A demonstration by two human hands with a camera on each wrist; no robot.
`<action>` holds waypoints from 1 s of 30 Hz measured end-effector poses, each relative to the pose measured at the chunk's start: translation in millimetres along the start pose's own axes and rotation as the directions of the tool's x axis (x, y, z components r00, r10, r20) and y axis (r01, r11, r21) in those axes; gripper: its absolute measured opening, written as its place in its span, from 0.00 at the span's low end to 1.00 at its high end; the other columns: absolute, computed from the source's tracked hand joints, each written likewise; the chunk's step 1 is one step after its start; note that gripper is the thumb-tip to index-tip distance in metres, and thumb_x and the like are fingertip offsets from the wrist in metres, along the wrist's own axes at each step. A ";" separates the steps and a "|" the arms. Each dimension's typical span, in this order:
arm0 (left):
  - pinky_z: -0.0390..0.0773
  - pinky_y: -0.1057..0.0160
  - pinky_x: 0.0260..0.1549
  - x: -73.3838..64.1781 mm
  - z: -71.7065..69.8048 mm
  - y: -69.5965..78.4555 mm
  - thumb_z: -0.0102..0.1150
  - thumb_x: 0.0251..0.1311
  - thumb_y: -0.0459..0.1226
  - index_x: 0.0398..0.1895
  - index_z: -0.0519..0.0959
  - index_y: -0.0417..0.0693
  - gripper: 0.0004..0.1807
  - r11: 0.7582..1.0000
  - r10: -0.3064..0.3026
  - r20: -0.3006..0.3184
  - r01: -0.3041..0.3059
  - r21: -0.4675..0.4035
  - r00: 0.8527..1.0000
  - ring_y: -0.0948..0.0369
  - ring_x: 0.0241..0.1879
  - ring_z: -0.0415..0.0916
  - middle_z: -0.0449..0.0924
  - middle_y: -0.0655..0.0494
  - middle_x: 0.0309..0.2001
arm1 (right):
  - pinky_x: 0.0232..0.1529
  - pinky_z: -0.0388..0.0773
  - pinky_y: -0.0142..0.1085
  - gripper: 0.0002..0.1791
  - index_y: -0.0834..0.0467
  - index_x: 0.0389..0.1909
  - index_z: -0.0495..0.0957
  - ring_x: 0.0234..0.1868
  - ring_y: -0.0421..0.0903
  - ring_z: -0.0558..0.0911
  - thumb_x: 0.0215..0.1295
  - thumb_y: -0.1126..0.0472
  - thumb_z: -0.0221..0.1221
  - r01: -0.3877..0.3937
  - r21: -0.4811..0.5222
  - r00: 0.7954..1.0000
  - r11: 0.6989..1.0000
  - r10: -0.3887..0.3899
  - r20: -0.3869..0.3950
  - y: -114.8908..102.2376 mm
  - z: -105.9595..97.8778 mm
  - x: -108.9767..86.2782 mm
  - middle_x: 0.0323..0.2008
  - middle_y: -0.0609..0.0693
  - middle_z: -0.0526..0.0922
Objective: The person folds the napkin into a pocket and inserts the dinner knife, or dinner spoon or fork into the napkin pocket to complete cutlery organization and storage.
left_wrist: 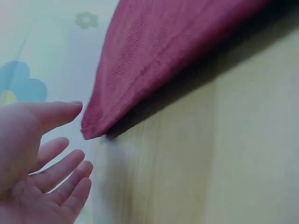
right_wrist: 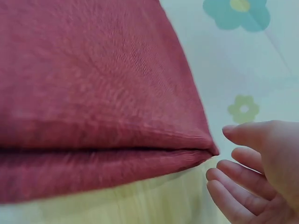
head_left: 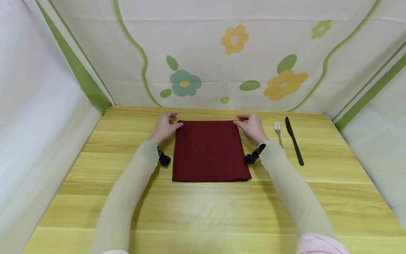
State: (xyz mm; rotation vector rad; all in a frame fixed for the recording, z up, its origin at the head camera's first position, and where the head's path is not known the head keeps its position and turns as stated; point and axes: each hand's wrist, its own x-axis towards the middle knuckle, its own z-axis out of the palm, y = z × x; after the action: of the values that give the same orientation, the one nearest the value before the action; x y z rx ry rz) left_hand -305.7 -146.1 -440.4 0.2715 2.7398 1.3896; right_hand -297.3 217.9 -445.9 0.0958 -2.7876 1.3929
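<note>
A dark red cloth (head_left: 209, 151), folded into a rough square, lies flat on the wooden table. My left hand (head_left: 165, 127) is at its far left corner, thumb and fingers apart. In the left wrist view that hand (left_wrist: 46, 158) shows a small gap between its thumb and the cloth corner (left_wrist: 96, 126). At the far right corner is my right hand (head_left: 251, 127). The right wrist view shows this hand (right_wrist: 257, 172) with loosely bent fingers just off the corner, where folded layers of the cloth (right_wrist: 140, 161) show along the side edge.
To the right of the right hand lie a silver fork (head_left: 277, 130) and a black knife (head_left: 294, 141); the right forearm partly covers the fork's handle. A white curtain (head_left: 206, 53) with printed flowers hangs behind the table (head_left: 203, 215), and plain white sheets flank both sides.
</note>
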 end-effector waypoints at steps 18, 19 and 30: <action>0.69 0.47 0.63 -85.3 -6.0 11.7 0.70 0.65 0.44 0.67 0.75 0.45 0.30 0.986 0.153 0.146 -0.161 0.041 0.977 0.49 0.61 0.73 0.77 0.50 0.63 | 0.58 0.77 0.50 0.30 0.60 0.61 0.81 0.60 0.57 0.79 0.64 0.47 0.70 0.111 -0.024 0.981 0.994 -0.105 0.162 -6.0 -28.4 -77.8 0.58 0.55 0.82; 0.70 0.47 0.63 -89.5 -5.5 12.2 0.70 0.65 0.44 0.67 0.76 0.45 0.30 0.985 0.159 0.150 -0.168 0.044 0.976 0.49 0.61 0.73 0.77 0.50 0.63 | 0.58 0.77 0.51 0.30 0.60 0.61 0.82 0.60 0.57 0.79 0.64 0.46 0.71 0.118 -0.026 0.980 0.993 -0.113 0.163 -5.3 -29.3 -82.5 0.58 0.55 0.82; 0.74 0.50 0.60 -128.5 -4.1 16.8 0.74 0.60 0.41 0.62 0.81 0.49 0.26 0.965 0.235 0.240 -0.256 0.059 0.942 0.56 0.61 0.75 0.80 0.58 0.59 | 0.58 0.76 0.54 0.29 0.53 0.59 0.84 0.59 0.53 0.80 0.58 0.44 0.74 0.250 -0.080 0.954 0.965 -0.231 0.193 -3.9 -32.3 -127.8 0.56 0.47 0.84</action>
State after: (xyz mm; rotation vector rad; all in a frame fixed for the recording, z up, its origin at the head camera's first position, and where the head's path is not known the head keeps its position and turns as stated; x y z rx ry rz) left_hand -177.7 -163.1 -428.0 0.7540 2.6452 1.1945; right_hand -169.7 247.0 -429.6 0.5691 -2.8613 1.2373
